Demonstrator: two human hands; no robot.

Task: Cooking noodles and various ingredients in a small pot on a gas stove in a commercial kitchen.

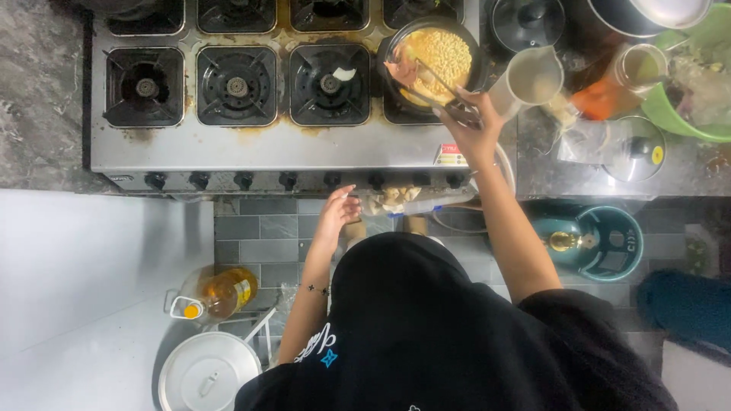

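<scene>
While the stove [266, 152] filled the upper middle of the view, its burners mostly stood bare, and only the burner nearest the stove's right edge carried a black pot [431, 62]. Just beyond that edge, on the tabletop [541, 171], stood a pale jug [531, 80], a glass jar [638, 67], a green bowl [689, 91] and a glass lid [632, 148], all crowded close to the reaching arm. A dark lid [527, 23] lay near the tabletop's far edge. Below the stove, on the floor, sat a bottle of yellow oil [221, 293], a white lidded pot [207, 374] and a teal gas cylinder [598, 242].

The right hand [472, 125] stretched forward over the stove's front right corner, fingers closed around a pair of tongs [430, 84] whose tips reached into the black pot. The left hand [339, 209] hung lower, by the stove's front edge under the knobs, fingers loosely curled and apart, gripping nothing, next to a crumpled cloth [392, 199].

The black pot held yellow noodles with a pinkish piece at the left rim. The jug held a pale liquid.
</scene>
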